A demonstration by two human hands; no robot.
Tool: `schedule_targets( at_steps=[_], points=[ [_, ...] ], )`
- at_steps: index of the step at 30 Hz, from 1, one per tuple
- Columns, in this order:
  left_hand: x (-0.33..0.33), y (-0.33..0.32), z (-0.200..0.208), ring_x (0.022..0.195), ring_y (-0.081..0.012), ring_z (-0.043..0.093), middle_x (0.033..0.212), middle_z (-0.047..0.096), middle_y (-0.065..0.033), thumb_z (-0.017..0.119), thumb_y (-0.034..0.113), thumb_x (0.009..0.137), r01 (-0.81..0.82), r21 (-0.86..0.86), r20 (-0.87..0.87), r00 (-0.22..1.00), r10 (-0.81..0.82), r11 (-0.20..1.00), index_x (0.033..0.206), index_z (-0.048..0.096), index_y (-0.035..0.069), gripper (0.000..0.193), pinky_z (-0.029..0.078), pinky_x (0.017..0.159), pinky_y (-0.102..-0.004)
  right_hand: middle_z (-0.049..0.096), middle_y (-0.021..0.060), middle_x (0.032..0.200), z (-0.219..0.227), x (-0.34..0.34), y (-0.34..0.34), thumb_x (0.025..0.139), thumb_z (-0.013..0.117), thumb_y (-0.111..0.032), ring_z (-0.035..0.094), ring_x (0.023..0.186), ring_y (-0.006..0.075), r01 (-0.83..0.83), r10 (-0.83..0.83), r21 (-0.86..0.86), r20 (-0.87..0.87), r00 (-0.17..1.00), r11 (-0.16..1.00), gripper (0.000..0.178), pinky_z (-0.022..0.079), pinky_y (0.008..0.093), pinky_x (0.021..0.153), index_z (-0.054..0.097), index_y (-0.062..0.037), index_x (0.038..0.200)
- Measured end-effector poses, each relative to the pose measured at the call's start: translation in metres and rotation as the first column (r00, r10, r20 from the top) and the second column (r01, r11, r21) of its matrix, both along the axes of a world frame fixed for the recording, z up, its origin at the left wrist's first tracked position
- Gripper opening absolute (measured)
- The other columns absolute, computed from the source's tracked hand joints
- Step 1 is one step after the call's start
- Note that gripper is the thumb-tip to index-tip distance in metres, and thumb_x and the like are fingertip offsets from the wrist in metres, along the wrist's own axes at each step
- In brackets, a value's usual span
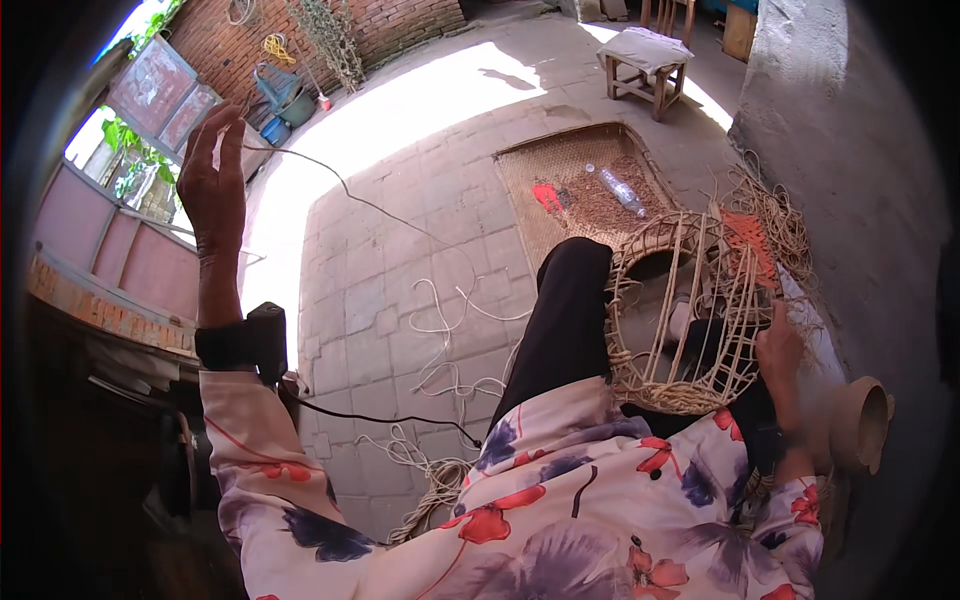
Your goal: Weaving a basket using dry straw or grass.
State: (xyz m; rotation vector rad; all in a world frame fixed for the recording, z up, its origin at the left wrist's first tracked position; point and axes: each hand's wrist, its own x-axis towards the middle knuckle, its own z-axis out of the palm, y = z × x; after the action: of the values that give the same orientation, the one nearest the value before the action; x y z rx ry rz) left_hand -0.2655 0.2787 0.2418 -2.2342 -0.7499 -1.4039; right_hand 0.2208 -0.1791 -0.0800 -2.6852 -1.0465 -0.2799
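My left hand (213, 185) is raised high at the left, its fingers closed on a thin cord (345, 185). The cord runs from it across the paving toward the lap. A round open frame wound with straw-coloured cord (655, 375), like an unfinished basket or stool, rests against my legs at the right. Several strands stretch across its opening. My right hand (782, 345) is at the frame's right side, one finger pointing up and the others curled by the rim; what lies inside them is hidden. An orange woven patch (748, 245) sits at the frame's far right.
A shallow woven tray (520, 185) ahead holds a plastic bottle (623, 192) and a red item (548, 198). Loose cord (440, 315) lies on the paving, with a cord bundle (785, 215) by the wall. A wooden stool (645, 60) stands far right, a clay pot (862, 425) near right.
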Motion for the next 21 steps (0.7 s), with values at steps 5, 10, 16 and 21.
schedule_targets(
  at_steps=[5,10,16,21],
  points=[
    [-0.006,-0.024,-0.03,0.102,-0.0195,0.068,0.114,0.07,-0.0067,0.064,0.015,0.096,0.011,-0.229,0.025,1.0,-0.006,0.973,0.11,0.073,0.01,0.017,0.054,0.088,-0.0328,0.062,0.0241,0.068,-0.001,0.002,0.0,0.079,0.057,-0.005,0.062,0.065,0.0459,-0.003,0.003,0.005,-0.008,1.0,1.0,0.052,0.046,0.0562,0.064,0.048,-0.0049,0.13],
    [0.042,-0.093,-0.121,0.07,-0.0107,0.061,0.083,0.068,-0.0066,0.059,0.015,0.096,0.219,-0.845,0.137,0.97,-0.199,0.488,0.112,0.071,0.001,0.025,0.05,0.065,-0.0258,0.063,0.0281,0.076,0.008,-0.004,0.005,0.078,0.054,-0.003,0.063,0.075,0.0477,-0.106,0.106,0.153,0.003,0.994,0.983,0.044,0.048,0.0578,0.069,0.049,-0.0024,0.122],
    [0.119,-0.207,-0.205,0.067,-0.0111,0.062,0.075,0.067,-0.0082,0.064,0.013,0.093,0.181,-0.982,0.179,0.841,-0.51,-0.046,0.104,0.071,-0.001,0.019,0.05,0.061,-0.0278,0.064,0.0223,0.071,0.021,-0.007,0.019,0.081,0.058,-0.006,0.066,0.069,0.0438,-0.136,0.131,0.081,0.069,0.989,0.987,0.028,0.052,0.0546,0.064,0.047,-0.0042,0.107],
    [0.158,-0.24,-0.23,0.075,-0.0317,0.069,0.089,0.071,-0.0165,0.067,0.011,0.089,0.33,-0.935,0.122,0.644,-0.755,0.131,0.101,0.072,0.001,0.016,0.054,0.067,-0.0354,0.067,0.0188,0.072,0.025,-0.015,0.027,0.082,0.06,-0.006,0.068,0.067,0.0394,-0.078,0.081,-0.044,0.085,0.993,0.996,0.026,0.053,0.0529,0.061,0.049,-0.0047,0.106]
  ],
)
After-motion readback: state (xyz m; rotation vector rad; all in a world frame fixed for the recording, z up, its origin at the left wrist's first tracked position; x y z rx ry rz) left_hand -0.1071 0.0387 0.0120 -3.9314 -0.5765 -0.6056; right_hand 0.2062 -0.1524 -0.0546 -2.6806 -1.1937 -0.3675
